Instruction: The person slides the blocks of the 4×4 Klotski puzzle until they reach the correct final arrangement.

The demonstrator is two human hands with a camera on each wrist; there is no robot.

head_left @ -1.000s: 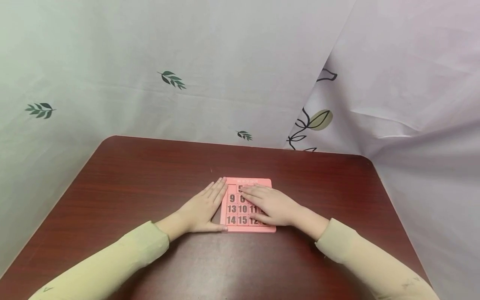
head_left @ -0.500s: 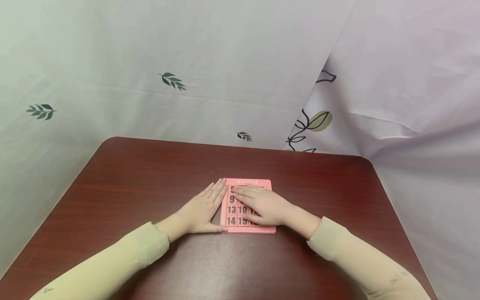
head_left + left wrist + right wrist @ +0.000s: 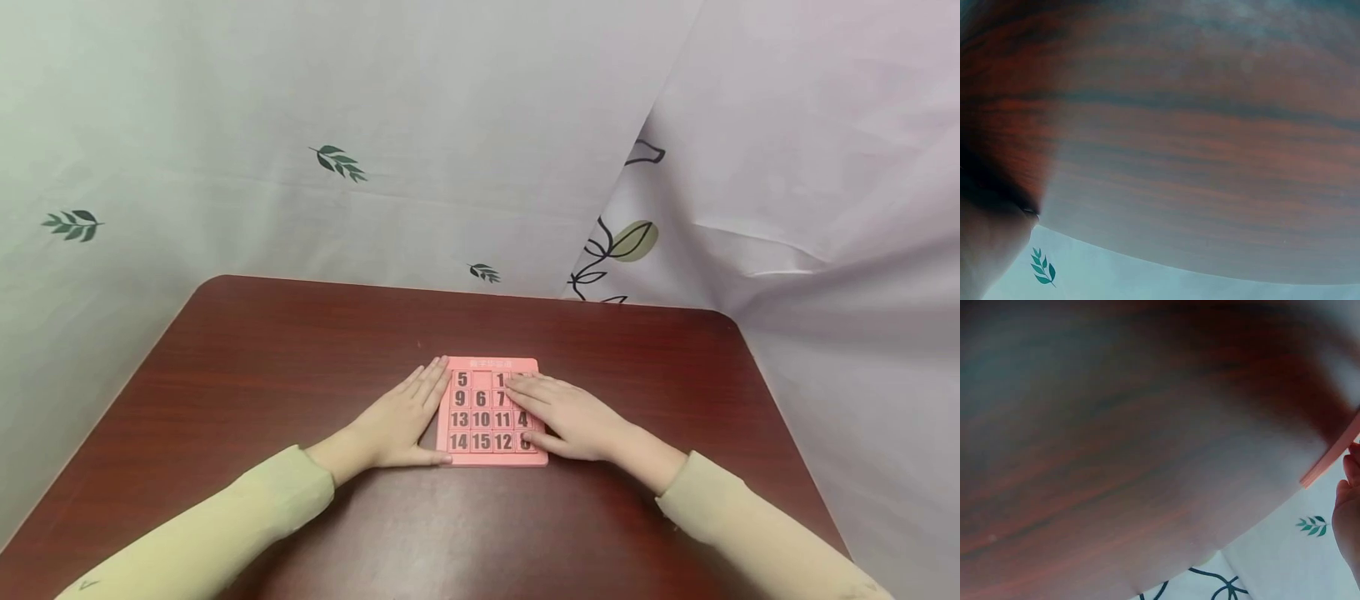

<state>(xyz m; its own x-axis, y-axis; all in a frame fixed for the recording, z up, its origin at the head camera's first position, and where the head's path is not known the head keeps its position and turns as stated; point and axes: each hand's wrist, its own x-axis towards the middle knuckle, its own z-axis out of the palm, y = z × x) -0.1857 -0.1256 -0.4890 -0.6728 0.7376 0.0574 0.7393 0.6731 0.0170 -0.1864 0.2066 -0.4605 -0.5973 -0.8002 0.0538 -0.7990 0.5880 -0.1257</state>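
A pink number sliding puzzle (image 3: 487, 459) lies flat on the table, its black-numbered tiles in a square grid. The gap (image 3: 482, 380) sits second in the top row, between tile 5 (image 3: 462, 380) and tile 1 (image 3: 499, 380). My left hand (image 3: 401, 423) rests along the puzzle's left side, fingers straight, thumb at the near corner. Over the right-hand columns lies my right hand (image 3: 576, 418), fingers extended, fingertips near tiles 1 and 7; it covers part of the right column. In the right wrist view, the puzzle's edge (image 3: 1330, 457) shows beside the right hand (image 3: 1349, 519).
The dark red wood-grain table (image 3: 300, 333) has rounded far corners. Pale curtains (image 3: 420, 100) with leaf prints hang behind it and at its sides. The left wrist view mostly shows tabletop (image 3: 1197, 150).
Tile 5 has slid left into the top-left corner, so the gap now stands second in that row. My right hand went left over the tiles, then back right. The left hand stayed put.
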